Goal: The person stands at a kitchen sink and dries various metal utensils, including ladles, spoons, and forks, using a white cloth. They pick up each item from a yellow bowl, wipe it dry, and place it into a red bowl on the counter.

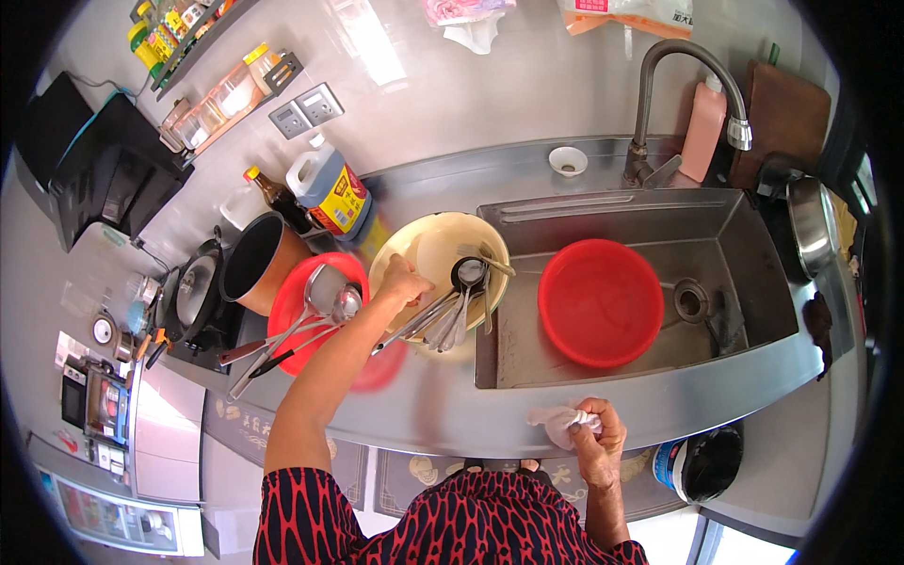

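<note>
My left hand [404,281] reaches over the left part of a cream enamel basin [438,227]; whether its fingers hold anything is unclear. Spoons [452,321], a black ladle [469,271] and forks lie in the basin, handles over its near rim. In my right hand [600,439] is a crumpled white cloth [561,426], at the counter's front edge. Left of the basin, a red basin [357,265] carries metal ladles [326,288] and other long-handled utensils. Another red basin [600,304] sits in the steel sink [515,367], left of the drain.
A faucet [644,92], pink bottle [704,131] and small white bowl [568,162] stand behind the sink. Left are a deep pot [265,261], a large jug [330,191] and a wok [194,286]. Metal bowls [812,226] stand right of the sink; a black-lined bucket [706,462] is below.
</note>
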A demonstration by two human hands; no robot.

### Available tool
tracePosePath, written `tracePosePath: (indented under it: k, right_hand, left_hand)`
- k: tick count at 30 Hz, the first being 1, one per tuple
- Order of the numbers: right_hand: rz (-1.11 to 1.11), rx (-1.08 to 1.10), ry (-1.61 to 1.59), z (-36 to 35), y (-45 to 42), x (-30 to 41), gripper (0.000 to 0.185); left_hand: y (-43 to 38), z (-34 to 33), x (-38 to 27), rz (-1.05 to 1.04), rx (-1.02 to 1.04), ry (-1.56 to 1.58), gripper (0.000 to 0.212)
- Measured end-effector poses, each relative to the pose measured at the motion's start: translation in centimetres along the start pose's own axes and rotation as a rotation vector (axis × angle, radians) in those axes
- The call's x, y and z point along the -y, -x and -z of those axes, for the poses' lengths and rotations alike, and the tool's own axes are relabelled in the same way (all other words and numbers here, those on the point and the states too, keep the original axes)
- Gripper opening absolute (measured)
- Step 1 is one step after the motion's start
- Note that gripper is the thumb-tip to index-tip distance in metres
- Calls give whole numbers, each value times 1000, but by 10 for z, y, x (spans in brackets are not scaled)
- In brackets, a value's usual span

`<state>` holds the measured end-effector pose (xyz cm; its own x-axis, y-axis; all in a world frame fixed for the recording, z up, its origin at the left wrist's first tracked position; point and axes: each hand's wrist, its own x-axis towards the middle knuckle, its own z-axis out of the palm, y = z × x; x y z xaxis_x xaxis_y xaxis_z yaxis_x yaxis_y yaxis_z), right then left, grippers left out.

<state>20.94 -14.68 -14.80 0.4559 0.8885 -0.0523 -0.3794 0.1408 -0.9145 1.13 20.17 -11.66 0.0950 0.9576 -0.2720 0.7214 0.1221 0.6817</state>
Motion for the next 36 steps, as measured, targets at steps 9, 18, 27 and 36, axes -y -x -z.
tracePosePath:
  k: [9,18,27,36]
  right_hand:
    - [-96,49,-45,3,-12,10,18]
    - [366,158,117,-46,-60,60,23]
    - [1129,247,1056,-133,-119,62,32]
    - [1033,-213,906,-150,-151,67,27]
  left_hand:
    - [34,38,-31,-154,-65,314,36]
    - [136,39,-79,-122,313,946,34]
    - [187,4,-86,-78,549,1025,30]
    - [196,13,-57,-267,593,958,27]
